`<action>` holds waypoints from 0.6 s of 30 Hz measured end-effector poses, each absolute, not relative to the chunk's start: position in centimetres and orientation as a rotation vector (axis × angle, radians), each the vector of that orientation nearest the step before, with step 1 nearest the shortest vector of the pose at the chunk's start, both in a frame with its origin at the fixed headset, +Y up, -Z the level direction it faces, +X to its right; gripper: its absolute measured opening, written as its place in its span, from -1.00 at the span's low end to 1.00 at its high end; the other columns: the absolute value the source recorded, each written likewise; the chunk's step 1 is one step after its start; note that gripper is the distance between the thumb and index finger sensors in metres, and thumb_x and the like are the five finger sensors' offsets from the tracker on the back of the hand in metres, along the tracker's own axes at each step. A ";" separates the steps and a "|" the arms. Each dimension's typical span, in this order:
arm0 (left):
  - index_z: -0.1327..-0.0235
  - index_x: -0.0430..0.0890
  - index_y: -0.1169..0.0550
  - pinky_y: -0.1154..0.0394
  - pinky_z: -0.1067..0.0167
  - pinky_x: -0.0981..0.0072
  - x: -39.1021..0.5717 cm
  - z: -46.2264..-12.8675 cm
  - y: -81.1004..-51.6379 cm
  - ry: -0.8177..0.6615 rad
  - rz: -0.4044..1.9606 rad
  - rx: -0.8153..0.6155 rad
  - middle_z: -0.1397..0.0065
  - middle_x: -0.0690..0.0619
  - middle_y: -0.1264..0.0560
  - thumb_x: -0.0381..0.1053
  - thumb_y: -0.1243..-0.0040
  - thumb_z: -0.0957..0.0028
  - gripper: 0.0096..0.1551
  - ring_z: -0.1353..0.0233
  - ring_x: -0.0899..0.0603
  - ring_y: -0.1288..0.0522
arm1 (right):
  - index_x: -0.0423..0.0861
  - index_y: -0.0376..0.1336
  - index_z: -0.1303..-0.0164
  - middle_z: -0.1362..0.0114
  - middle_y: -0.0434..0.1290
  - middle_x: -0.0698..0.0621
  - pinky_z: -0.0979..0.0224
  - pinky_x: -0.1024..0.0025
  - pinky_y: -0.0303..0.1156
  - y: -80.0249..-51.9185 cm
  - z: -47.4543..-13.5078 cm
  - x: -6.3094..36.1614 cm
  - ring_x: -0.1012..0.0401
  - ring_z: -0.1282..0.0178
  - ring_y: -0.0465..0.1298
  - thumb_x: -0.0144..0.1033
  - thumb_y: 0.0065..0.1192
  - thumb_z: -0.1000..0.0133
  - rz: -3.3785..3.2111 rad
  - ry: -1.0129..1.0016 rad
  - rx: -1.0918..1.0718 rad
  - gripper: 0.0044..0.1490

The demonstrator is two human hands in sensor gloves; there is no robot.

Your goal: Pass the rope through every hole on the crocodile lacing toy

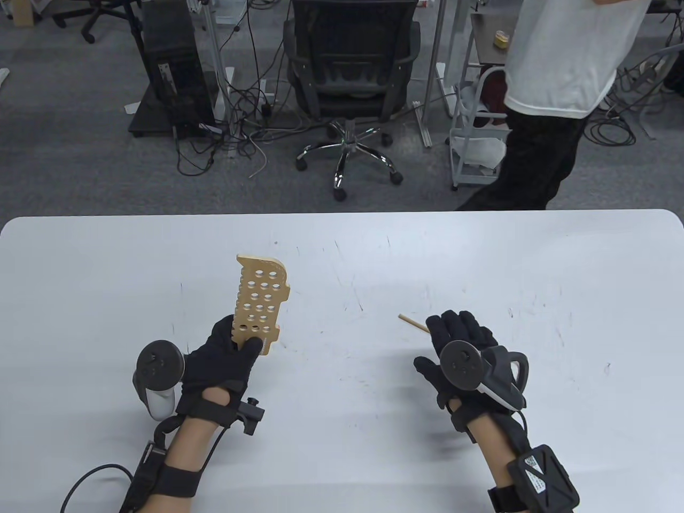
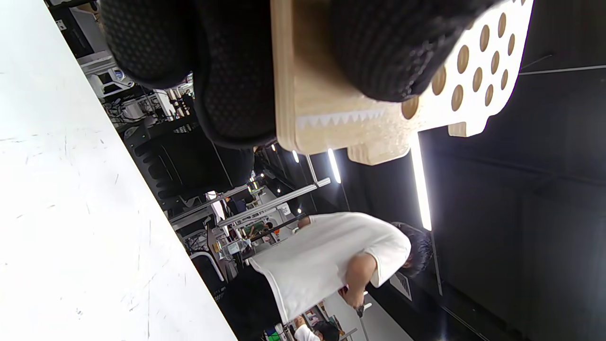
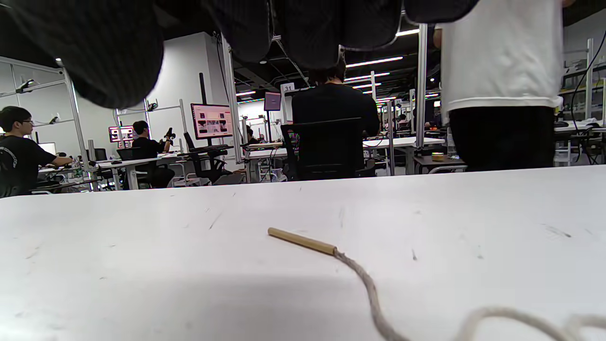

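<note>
My left hand (image 1: 227, 352) grips the wooden crocodile lacing board (image 1: 262, 302) at its head end and holds it raised off the table, the holed body pointing away. In the left wrist view the board (image 2: 331, 109) shows white teeth and several empty holes, with my fingers (image 2: 388, 42) across it. The rope lies on the table under my right hand (image 1: 462, 347); its wooden needle tip (image 1: 412, 323) pokes out past the fingers. In the right wrist view the needle (image 3: 303, 241) and the pale rope (image 3: 374, 298) lie flat below my spread fingers (image 3: 113, 57), which hover and touch nothing.
The white table (image 1: 342, 256) is scuffed. Beyond its far edge stand an office chair (image 1: 350, 69) and a person in a white shirt (image 1: 561, 59).
</note>
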State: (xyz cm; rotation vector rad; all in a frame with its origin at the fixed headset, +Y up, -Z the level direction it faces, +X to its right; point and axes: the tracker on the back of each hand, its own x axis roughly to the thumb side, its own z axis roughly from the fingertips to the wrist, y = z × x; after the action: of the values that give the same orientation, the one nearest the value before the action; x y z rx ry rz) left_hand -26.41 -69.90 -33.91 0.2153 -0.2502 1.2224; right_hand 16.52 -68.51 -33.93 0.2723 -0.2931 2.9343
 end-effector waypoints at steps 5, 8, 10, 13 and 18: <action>-0.23 0.12 -0.41 -0.54 -0.21 0.01 -26.4 -33.9 -69.9 -0.254 1.232 0.212 -0.15 0.19 -0.62 0.07 -0.37 0.17 -0.35 -0.09 -0.10 -0.70 | -0.03 0.15 -0.49 -0.57 0.32 -0.19 -0.46 -0.23 0.17 -68.6 -35.4 16.0 -0.21 -0.56 0.24 0.12 0.43 0.03 3.005 -0.261 0.248 -0.06; -0.23 0.12 -0.41 -0.54 -0.21 0.01 -26.4 -33.9 -69.9 -0.255 1.240 0.210 -0.15 0.19 -0.62 0.07 -0.38 0.17 -0.35 -0.09 -0.10 -0.70 | -0.04 0.19 -0.47 -0.56 0.34 -0.20 -0.46 -0.24 0.17 -68.9 -36.8 16.1 -0.20 -0.55 0.26 0.10 0.45 0.04 3.023 -0.235 0.226 -0.08; -0.23 0.11 -0.41 -0.54 -0.21 0.00 -26.5 -34.1 -70.2 -0.243 1.242 0.207 -0.15 0.19 -0.62 0.07 -0.38 0.17 -0.35 -0.09 -0.10 -0.70 | -0.06 0.21 -0.45 -0.54 0.37 -0.20 -0.46 -0.24 0.18 -69.2 -37.7 16.3 -0.20 -0.54 0.28 0.09 0.45 0.04 3.025 -0.218 0.202 -0.10; -0.23 0.11 -0.41 -0.54 -0.20 0.00 -26.7 -34.4 -70.5 -0.230 1.246 0.197 -0.15 0.18 -0.62 0.07 -0.38 0.17 -0.35 -0.09 -0.11 -0.70 | -0.07 0.25 -0.42 -0.51 0.41 -0.18 -0.45 -0.23 0.20 -69.4 -39.1 16.4 -0.18 -0.52 0.32 0.07 0.46 0.04 3.049 -0.200 0.177 -0.13; -0.23 0.11 -0.41 -0.54 -0.20 0.00 -26.8 -34.7 -70.7 -0.222 1.243 0.187 -0.15 0.18 -0.62 0.07 -0.38 0.17 -0.35 -0.09 -0.11 -0.71 | -0.02 0.34 -0.33 -0.48 0.47 -0.09 -0.49 -0.24 0.14 -70.2 -41.4 16.7 -0.14 -0.53 0.32 0.01 0.48 0.04 3.097 -0.135 0.135 -0.25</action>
State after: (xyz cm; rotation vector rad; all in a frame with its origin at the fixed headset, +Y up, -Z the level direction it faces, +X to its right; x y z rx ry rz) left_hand -26.80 -70.70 -34.66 0.1866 -0.2216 1.2426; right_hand 16.75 -70.25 -41.42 0.1355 -0.1352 3.0971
